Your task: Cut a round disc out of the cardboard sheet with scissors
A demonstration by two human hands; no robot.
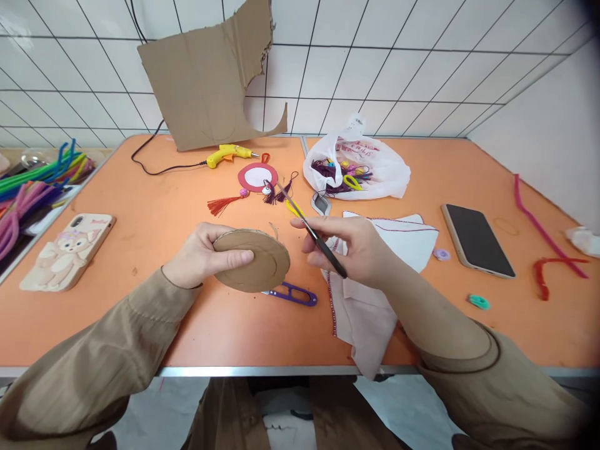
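Observation:
A round piece of brown cardboard with a curved line on its face is pinched in my left hand, thumb on top. Just right of the disc, my right hand is closed on scissors with black handles, their blades pointing up and away. The scissors do not touch the disc. A thin cardboard strip sticks up at the disc's far edge. Under the disc's right side lies a purple thread snipper, its tip hidden. White cloth with red stitching lies below my right hand.
Behind my hands lie a red-rimmed round ornament with tassels, a yellow glue gun and a white plastic bag. A large cardboard sheet leans on the tiled wall. Phones lie left and right.

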